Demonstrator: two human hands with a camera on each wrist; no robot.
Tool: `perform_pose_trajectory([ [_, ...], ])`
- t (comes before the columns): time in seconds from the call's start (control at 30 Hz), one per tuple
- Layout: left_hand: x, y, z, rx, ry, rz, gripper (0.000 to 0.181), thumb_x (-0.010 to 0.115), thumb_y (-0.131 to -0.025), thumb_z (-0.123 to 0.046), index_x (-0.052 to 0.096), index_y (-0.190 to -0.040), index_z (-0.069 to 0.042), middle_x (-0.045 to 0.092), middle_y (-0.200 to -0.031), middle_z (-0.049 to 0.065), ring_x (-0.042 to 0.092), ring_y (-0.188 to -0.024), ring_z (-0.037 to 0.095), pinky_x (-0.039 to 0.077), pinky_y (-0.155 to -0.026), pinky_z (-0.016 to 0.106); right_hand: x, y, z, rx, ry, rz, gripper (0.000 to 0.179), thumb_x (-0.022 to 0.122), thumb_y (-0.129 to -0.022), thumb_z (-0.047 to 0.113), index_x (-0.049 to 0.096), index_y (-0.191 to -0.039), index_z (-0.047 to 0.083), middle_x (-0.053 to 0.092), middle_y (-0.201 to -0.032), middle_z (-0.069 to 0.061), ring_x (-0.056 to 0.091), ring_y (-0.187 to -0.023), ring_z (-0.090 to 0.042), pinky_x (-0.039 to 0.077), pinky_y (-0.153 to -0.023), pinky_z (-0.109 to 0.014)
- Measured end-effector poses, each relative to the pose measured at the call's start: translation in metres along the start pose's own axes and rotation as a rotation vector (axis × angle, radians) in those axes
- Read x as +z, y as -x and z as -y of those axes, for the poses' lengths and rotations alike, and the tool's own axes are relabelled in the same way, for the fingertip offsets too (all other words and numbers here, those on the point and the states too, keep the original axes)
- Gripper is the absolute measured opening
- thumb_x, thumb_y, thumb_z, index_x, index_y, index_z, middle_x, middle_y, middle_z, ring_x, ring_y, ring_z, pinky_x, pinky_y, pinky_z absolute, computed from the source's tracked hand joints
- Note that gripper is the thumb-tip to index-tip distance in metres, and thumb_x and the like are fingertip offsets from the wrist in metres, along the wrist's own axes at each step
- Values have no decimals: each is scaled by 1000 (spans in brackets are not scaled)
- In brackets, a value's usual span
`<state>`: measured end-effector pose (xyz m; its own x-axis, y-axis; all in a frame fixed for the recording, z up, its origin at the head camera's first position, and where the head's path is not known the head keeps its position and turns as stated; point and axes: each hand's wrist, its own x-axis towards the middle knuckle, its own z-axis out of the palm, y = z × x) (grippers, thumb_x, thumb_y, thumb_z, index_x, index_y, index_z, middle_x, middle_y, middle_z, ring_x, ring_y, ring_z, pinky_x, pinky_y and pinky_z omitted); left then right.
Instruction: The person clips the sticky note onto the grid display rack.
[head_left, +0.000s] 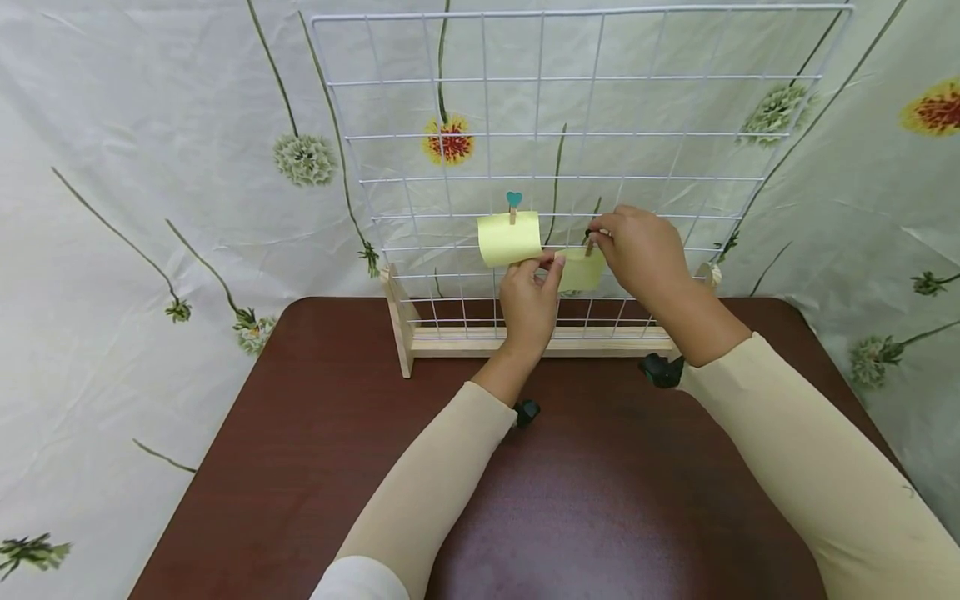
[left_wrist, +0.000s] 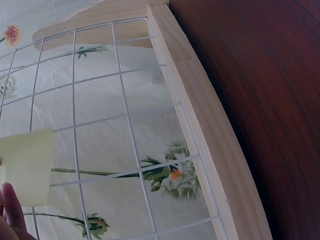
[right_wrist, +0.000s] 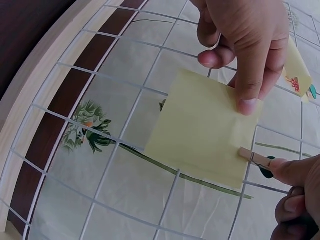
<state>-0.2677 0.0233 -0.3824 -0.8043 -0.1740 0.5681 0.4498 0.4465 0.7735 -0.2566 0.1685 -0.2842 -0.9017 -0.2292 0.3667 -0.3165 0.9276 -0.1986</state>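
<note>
My left hand point(head_left: 528, 307) pinches a pale yellow sticky note point(head_left: 580, 273) near one edge, its thumb flat on the front in the right wrist view. At the note's upper edge, my right hand point(head_left: 647, 250) pinches a small wooden clothespin point(right_wrist: 250, 156) with a dark green ornament. The clothespin's tip overlaps the note, which lies against the white wire grid point(head_left: 540, 83). Left of it, a second yellow note point(head_left: 504, 242) hangs curled on the grid under a clothespin with a teal heart point(head_left: 513, 200).
The grid stands upright in a light wooden base point(head_left: 480, 342) with wooden side feet point(head_left: 401, 325). Under it is a dark reddish-brown table point(head_left: 300, 442). A white cloth with printed flowers point(head_left: 150, 125) hangs behind.
</note>
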Motion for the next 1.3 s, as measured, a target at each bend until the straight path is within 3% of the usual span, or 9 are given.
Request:
perform_pose_trajectory([
  [0.4, 1, -2, -3, 18, -42, -8, 24, 69, -97, -27, 77, -104, -5, 75, -94, 6, 67, -66, 17, 50, -62, 20, 2, 2, -3, 7, -73, -53, 25, 61, -102, 16, 71, -121, 4, 70, -106, -17, 67, -87, -33, 52, -71, -46],
  [0.77, 0, -2, -2, 36, -30, -4, 23, 69, -97, -26, 76, -102, -4, 74, -93, 8, 66, -66, 18, 49, -62, 20, 2, 2, -4, -2, -76, -31, 28, 61, -102, 16, 70, -127, 6, 69, -105, -17, 64, -83, -32, 50, -70, -45],
  [1.07, -3, 1, 3, 44, -15, 1, 25, 70, -97, -26, 77, -105, -4, 74, -94, 7, 68, -68, 18, 53, -63, 22, 5, 6, -8, -19, -97, -43, 33, 61, -102, 17, 67, -133, 7, 64, -88, -16, 57, -73, -29, 45, -65, -43],
  [1.3, -5, 4, 8, 11, 6, 21, 27, 70, -96, -29, 77, -105, -4, 74, -94, 7, 66, -67, 17, 51, -61, 20, 13, 11, -10, 25, -127, -10, 43, 61, -102, 19, 58, -143, 12, 61, -82, -13, 52, -72, -26, 40, -62, -38],
])
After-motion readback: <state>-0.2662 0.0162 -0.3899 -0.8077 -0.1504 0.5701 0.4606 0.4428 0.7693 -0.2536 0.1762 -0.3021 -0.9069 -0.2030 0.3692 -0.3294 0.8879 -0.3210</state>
